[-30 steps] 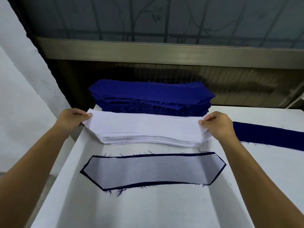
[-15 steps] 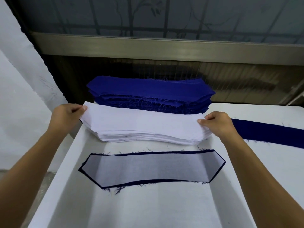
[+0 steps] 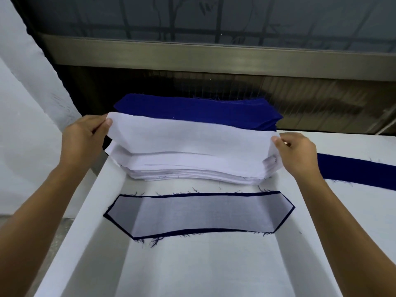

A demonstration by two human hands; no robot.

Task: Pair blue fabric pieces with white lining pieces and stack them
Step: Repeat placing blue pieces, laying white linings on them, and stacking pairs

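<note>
Lining piece (image 3: 188,136), one, in left hand (image 3: 83,138), right hand (image 3: 300,153), white stack (image 3: 192,167), blue stack (image 3: 192,108)

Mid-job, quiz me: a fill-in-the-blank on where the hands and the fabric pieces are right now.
The left hand and right hand each pinch one end of the lifted lining piece, whose colour is ____.
The stack of dark blue fabric pieces lies ____ the stack of white lining pieces.
In the flat blue-and-white pair, the white layer lies ____ the blue one.
The lone dark blue fabric strip lies to the person's ____.
Missing: white; behind; on top of; right.
</note>
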